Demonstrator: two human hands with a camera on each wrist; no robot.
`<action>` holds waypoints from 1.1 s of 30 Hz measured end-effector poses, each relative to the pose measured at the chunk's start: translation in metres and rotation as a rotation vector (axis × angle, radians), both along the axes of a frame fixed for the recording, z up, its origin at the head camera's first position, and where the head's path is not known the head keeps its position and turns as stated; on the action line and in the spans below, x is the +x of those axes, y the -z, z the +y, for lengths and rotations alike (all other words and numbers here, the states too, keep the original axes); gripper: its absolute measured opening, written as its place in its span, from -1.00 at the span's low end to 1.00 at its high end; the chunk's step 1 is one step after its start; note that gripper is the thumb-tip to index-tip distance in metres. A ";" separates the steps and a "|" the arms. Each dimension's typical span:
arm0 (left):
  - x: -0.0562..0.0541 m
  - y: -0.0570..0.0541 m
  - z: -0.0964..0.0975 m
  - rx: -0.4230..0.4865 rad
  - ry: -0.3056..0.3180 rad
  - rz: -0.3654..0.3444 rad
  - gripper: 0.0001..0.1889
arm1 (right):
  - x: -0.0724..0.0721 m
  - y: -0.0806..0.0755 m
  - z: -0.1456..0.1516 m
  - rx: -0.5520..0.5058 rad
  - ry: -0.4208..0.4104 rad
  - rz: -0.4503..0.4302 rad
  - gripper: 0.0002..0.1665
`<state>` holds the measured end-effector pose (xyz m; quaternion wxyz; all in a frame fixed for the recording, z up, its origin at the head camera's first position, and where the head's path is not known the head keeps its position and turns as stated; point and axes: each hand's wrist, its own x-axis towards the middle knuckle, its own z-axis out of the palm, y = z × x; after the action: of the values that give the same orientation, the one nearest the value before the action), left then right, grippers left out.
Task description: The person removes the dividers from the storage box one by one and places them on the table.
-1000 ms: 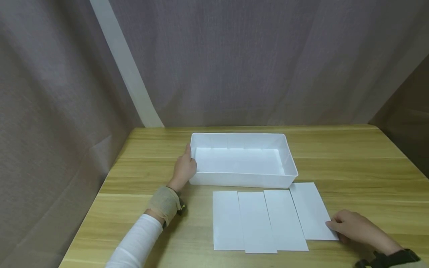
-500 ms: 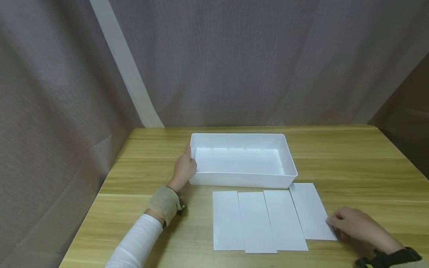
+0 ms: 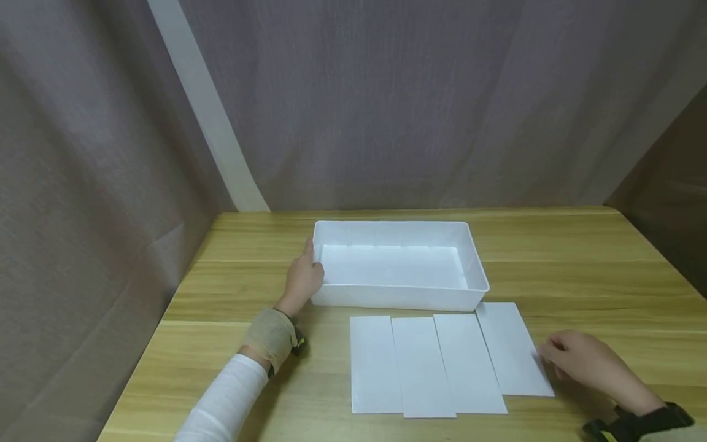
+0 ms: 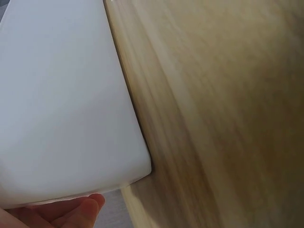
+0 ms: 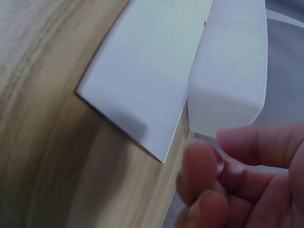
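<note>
A shallow white plastic bin [image 3: 394, 298] stands on the wooden table, its inside showing only the white bottom. My left hand [image 3: 302, 276] holds its left end, index finger along the outer wall and thumb at the rim; in the left wrist view, bent fingers [image 4: 85, 211] lie against that end. Several flat white rectangular panels lie side by side in front of the bin. The rightmost panel [image 3: 513, 350] sits slightly askew, near the bin's front right corner. Just right of this panel is my right hand [image 3: 585, 362], loosely curled and holding nothing in the right wrist view.
The other panels, such as the leftmost one [image 3: 375, 365], lie close together with edges meeting or slightly overlapping. Grey curtains [image 3: 386, 104] hang behind and to the left of the wooden table [image 3: 580, 264].
My right hand has let go of the rightmost panel's edge and risen slightly away. My left hand and the bin keep their places.
</note>
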<state>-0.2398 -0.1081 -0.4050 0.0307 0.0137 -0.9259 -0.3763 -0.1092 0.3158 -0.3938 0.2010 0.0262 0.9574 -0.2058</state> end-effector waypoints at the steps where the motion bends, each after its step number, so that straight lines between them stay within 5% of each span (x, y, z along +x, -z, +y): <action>1: 0.000 0.000 0.000 0.003 -0.001 0.001 -0.33 | 0.000 -0.001 -0.001 -0.001 0.000 0.011 -0.61; 13: 0.004 0.002 -0.001 0.148 -0.020 0.106 -0.39 | 0.003 -0.009 -0.017 -0.014 -0.025 0.240 -0.59; 33: 0.027 -0.014 0.017 0.012 0.085 0.392 -0.29 | 0.006 -0.031 -0.044 -0.082 -0.040 0.636 -0.76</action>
<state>-0.2124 -0.0908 -0.3908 0.1943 -0.0988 -0.8997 -0.3782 -0.1033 0.2721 -0.3629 -0.1032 -0.0664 0.9634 -0.2382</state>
